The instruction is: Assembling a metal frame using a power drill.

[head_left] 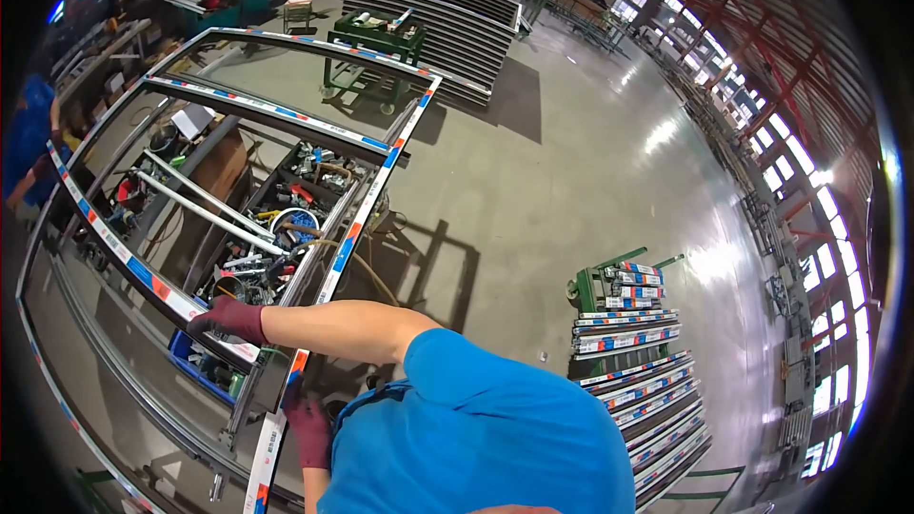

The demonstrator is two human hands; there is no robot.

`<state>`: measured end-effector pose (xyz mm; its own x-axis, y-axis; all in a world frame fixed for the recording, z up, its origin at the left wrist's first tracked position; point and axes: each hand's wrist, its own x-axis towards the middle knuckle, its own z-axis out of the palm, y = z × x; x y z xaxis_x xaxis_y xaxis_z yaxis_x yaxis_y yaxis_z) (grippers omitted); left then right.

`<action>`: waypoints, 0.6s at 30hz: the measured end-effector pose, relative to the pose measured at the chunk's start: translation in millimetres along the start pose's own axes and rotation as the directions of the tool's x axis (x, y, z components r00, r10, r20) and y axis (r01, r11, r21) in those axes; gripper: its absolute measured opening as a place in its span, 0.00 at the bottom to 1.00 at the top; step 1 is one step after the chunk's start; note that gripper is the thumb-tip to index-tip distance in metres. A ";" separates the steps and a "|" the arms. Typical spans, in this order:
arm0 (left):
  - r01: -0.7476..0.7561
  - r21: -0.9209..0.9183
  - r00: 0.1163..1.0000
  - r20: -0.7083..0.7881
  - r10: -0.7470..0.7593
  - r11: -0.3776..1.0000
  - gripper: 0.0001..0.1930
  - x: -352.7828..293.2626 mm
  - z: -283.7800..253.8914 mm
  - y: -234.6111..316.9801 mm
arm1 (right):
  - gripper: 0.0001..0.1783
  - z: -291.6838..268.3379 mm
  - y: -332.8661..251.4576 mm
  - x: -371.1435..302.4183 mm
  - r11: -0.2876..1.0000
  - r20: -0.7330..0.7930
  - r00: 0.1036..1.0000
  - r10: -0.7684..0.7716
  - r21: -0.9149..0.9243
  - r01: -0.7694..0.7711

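Note:
A large metal frame (314,124), its bars covered in white, blue and red protective film, lies over the workbench before me. My right hand (231,320), in a dark red glove, is closed round the near end of a crossbar (143,271). Lower down, my left hand (307,424), gloved alike, grips the long side bar (271,443) close to where the crossbar meets it. Its fingers are partly hidden. Beneath the bars sit a tray of tools and small fittings (314,171), a white bucket with blue pieces (295,222) and a blue bin (205,366).
At the far left a person in blue (36,133) has hands near the crossbar's other end. Behind the frame stand a green cart (376,43) and a stack of long panels (438,24). To the right, a green rack (595,290) stands by several film-covered bars (638,371).

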<state>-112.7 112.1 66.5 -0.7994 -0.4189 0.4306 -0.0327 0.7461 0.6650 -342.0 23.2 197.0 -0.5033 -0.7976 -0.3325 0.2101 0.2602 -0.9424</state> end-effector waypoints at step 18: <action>0.423 -0.883 0.671 0.155 -0.725 0.203 0.31 155.1 -107.2 -96.6 | 0.17 55.0 109.2 1.3 0.771 -0.003 0.894 -0.447 -0.507 0.384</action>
<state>-169.3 -80.4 134.5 -0.6058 -0.7418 -0.2878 0.1844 -0.4828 0.8561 -273.6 20.7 95.7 -0.5466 -0.8282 0.1241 -0.4564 0.1703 -0.8733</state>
